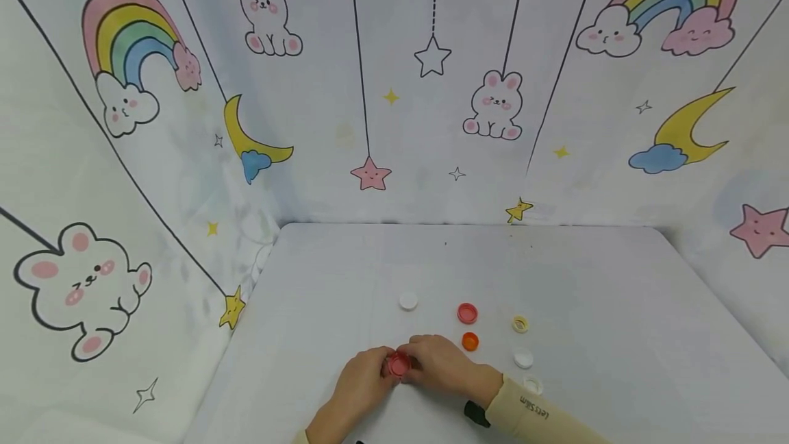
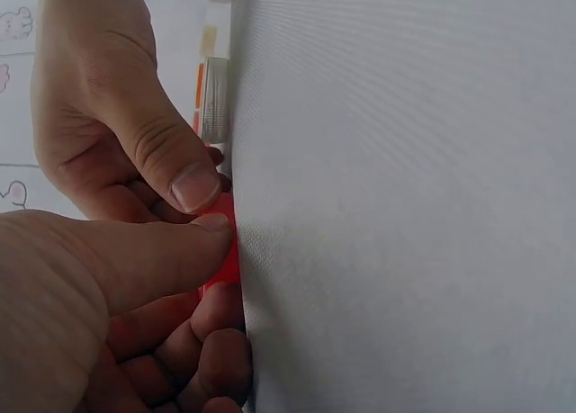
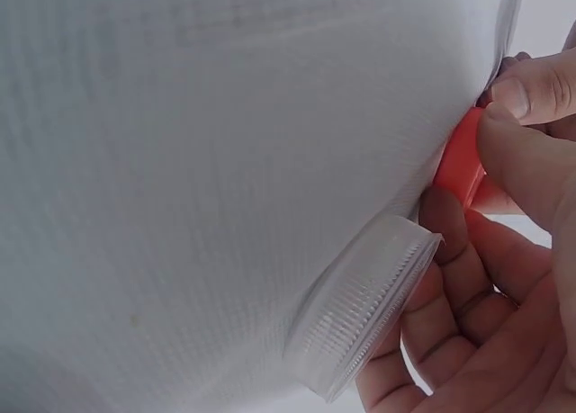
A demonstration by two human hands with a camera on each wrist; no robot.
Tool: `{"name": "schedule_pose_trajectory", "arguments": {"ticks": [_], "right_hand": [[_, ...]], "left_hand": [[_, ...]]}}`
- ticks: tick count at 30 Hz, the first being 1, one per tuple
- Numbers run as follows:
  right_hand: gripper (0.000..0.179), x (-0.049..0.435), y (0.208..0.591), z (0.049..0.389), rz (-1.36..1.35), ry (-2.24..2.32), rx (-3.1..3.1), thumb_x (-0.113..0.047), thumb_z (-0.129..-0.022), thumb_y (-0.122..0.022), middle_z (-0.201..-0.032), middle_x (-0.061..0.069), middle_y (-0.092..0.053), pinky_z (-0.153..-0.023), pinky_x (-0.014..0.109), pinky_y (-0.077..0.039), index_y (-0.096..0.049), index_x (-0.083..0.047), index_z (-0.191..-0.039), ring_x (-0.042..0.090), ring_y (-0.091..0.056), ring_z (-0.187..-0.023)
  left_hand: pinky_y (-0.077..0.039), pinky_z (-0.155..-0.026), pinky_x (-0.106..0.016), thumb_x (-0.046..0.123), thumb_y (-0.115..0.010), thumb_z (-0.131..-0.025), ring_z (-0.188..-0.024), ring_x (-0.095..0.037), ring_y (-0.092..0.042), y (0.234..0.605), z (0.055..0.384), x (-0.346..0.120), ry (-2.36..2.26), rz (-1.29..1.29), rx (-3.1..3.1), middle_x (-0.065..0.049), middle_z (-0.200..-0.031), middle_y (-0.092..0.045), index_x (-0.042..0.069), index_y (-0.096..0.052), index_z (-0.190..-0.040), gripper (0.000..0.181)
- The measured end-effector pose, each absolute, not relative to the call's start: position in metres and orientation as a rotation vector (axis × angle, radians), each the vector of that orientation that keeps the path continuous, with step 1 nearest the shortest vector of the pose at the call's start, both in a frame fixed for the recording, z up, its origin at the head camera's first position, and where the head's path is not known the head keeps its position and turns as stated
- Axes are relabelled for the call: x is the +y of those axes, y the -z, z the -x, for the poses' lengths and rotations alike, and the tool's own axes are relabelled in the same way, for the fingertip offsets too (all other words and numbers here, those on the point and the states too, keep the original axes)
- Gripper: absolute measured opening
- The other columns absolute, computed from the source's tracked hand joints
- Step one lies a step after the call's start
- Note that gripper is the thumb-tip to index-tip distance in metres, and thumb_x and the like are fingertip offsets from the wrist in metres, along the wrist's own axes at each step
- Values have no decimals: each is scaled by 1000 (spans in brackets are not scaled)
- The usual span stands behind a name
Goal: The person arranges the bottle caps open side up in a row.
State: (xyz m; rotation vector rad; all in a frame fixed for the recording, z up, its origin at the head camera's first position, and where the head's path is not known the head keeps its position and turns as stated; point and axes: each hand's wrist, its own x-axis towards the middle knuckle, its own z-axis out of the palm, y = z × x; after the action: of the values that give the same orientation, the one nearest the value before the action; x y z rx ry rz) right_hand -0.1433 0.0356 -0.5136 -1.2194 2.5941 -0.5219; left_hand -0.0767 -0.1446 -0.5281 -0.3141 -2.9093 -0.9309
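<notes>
A red bottle cap [image 1: 399,364] sits on the white table between both hands, its hollow, ringed face up in the head view. My left hand [image 1: 364,379] pinches its left side with thumb and fingers; in the left wrist view the thumb lies along the red wall [image 2: 225,255]. From the other side my right hand [image 1: 440,365] pinches the same cap, thumb on top and a fingertip below in the right wrist view. Close by the right hand's lower fingers stands a clear ridged cap [image 3: 364,305].
Beyond the hands lie a white cap [image 1: 408,301], a second red cap [image 1: 467,313], an orange cap [image 1: 470,341] and a yellow ring-shaped cap [image 1: 520,324]. Near the right forearm are another white cap [image 1: 523,358] and a pale ring-shaped cap [image 1: 533,386], partly behind the sleeve [image 1: 542,413].
</notes>
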Motion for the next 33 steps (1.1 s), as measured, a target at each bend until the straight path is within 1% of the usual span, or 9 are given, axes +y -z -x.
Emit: {"name": "schedule_pose_trajectory", "arguments": {"ticks": [4,6,10,12,15,21,28,31,33], "right_hand": [[37,37,514,144,1226,546,2607,-33,-86,-75,-82,-15,-55,-69,20,-44,-69,-14,-118,1,-49,-72],[38,39,514,144,1221,561,2621,-34,-87,-74,-82,-15,-56,-70,21,-45,-69,-13,-118,1,-49,-73],[39,44,512,146,1192,585,2649,-36,-87,-73,-82,-15,-58,-73,24,-49,-69,-13,-119,2,-52,-75],[39,47,510,148,1171,588,2656,-35,-87,-74,-83,-15,-58,-76,26,-50,-68,-14,-120,3,-53,-77],[39,51,505,152,1163,602,2663,-32,-87,-74,-86,-14,-59,-79,29,-51,-67,-15,-121,5,-56,-82],[37,57,499,160,1146,634,2708,-31,-87,-74,-90,-12,-62,-76,27,-51,-68,-16,-121,8,-59,-84],[35,62,492,168,1145,658,2764,-28,-87,-74,-93,-8,-65,-76,27,-53,-69,-13,-119,9,-60,-85],[36,64,491,174,1118,647,2812,-27,-87,-75,-92,-7,-65,-76,29,-53,-69,-12,-118,11,-62,-85],[35,65,490,178,1086,643,2834,-26,-87,-74,-93,-6,-67,-79,33,-53,-69,-11,-118,14,-64,-87]], "left_hand": [[-47,-62,-29,19,-82,-75,-70,-7,-55,527,77,-145,898,317,-2902,5,-81,-65,6,-70,-104,35],[-47,-62,-29,23,-82,-76,-70,-7,-55,527,77,-144,901,297,-2915,6,-79,-64,6,-70,-108,38],[-40,-56,-27,31,-79,-80,-61,-4,-47,524,79,-143,947,207,-2947,12,-66,-52,5,-68,-113,43],[-37,-54,-25,33,-77,-82,-57,-3,-43,521,80,-143,961,158,-2957,13,-63,-46,5,-68,-114,43],[-35,-51,-24,32,-74,-85,-55,-4,-41,515,85,-143,983,116,-2957,12,-64,-46,5,-68,-114,40],[-36,-49,-23,30,-71,-89,-53,-3,-42,507,104,-145,946,140,-2951,11,-64,-48,6,-69,-113,34],[-35,-49,-23,25,-72,-88,-52,-6,-41,505,129,-142,917,122,-2888,9,-62,-47,6,-70,-110,28],[-36,-51,-24,23,-73,-87,-55,-7,-43,509,139,-140,914,80,-2882,8,-65,-48,7,-70,-109,28],[-38,-54,-25,23,-74,-86,-59,-9,-44,513,146,-138,893,64,-2882,6,-70,-50,7,-70,-110,29]]}}
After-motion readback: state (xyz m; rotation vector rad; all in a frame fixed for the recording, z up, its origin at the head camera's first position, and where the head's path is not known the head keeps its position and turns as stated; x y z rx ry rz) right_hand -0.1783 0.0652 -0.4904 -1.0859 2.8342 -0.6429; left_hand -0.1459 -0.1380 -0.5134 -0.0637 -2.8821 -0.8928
